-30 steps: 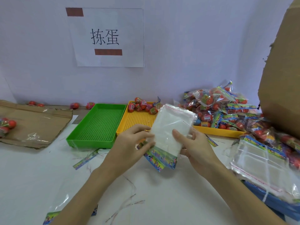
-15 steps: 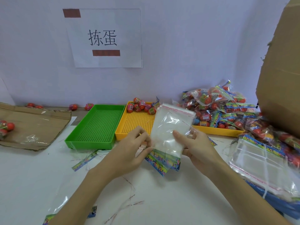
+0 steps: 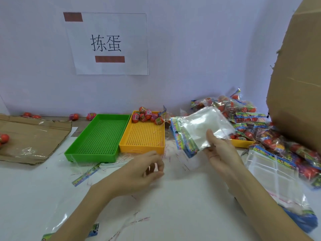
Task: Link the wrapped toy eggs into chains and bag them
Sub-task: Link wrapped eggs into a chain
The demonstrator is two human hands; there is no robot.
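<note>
Left hand [image 3: 147, 169] has let go of the empty bag [image 3: 199, 129] and dropped low-centre, fingers loosely curled, holding nothing; right hand [image 3: 217, 148] alone now pinches it, tilted, centre-right. Bag looks ready for filling; loose eggs [image 3: 147, 116] wait in the yellow tray [image 3: 142, 146].

Bright, even, nearly shadowless light; wide-angle bending at the edges, soft overall focus, slight motion blur.

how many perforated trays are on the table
3: green tray left, yellow tray touching its right side, and a second yellow tray mostly buried under bagged eggs; others may be hidden.
</note>
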